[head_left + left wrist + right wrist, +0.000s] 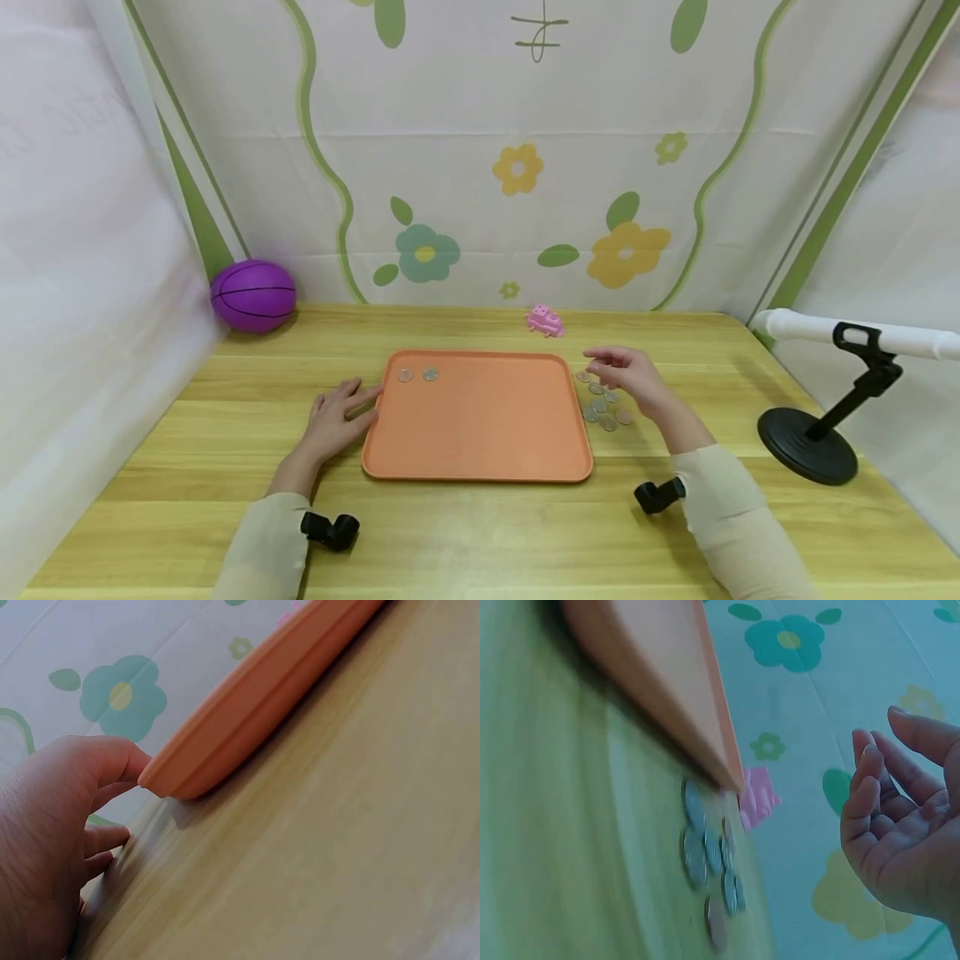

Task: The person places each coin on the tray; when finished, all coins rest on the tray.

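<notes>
An orange tray (480,450) lies on the wooden table with two coins (417,375) in its far left corner. My left hand (339,414) rests flat on the table, fingers touching the tray's left rim (225,742). My right hand (626,373) hovers over several loose coins (603,404) lying just right of the tray. Its fingers (874,802) are loosely curved and hold nothing that I can see. The coins (709,862) lie below and left of the palm in the right wrist view.
A purple ball (252,295) sits at the back left corner. A small pink toy (544,321) stands behind the tray. A black stand (810,442) with a white bar stands at the right. Flowered cloth walls enclose the table.
</notes>
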The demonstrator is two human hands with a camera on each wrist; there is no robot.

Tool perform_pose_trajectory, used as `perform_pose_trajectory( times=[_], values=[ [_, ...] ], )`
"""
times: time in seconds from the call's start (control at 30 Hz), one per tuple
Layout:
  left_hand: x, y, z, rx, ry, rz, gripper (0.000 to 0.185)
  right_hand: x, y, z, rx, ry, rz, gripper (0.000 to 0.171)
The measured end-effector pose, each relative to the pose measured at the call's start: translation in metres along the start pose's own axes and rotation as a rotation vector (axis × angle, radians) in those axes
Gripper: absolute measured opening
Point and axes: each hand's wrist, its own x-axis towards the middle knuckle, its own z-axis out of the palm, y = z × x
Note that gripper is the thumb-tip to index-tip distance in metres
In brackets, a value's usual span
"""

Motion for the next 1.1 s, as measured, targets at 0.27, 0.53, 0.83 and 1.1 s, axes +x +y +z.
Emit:
perform_pose_trajectory(
  times=[0.27,0.53,0.83,1.1],
  values=[
    [0.001,0.000,-0.001,-0.001,-0.006,0.005,0.043,-0.028,0.024,-0.028,-0.043,0.028,0.065,0.047],
    [0.000,0.000,-0.002,0.004,-0.006,0.000,0.043,-0.040,0.039,-0.036,-0.021,0.063,0.074,0.043],
    [0.001,0.001,0.000,0.000,-0.007,-0.002,0.043,-0.045,0.067,-0.041,-0.079,0.078,0.156,0.042],
    [0.001,0.000,0.000,0.006,-0.004,0.001,0.043,-0.046,0.075,-0.035,-0.209,0.096,0.120,0.042]
  ],
)
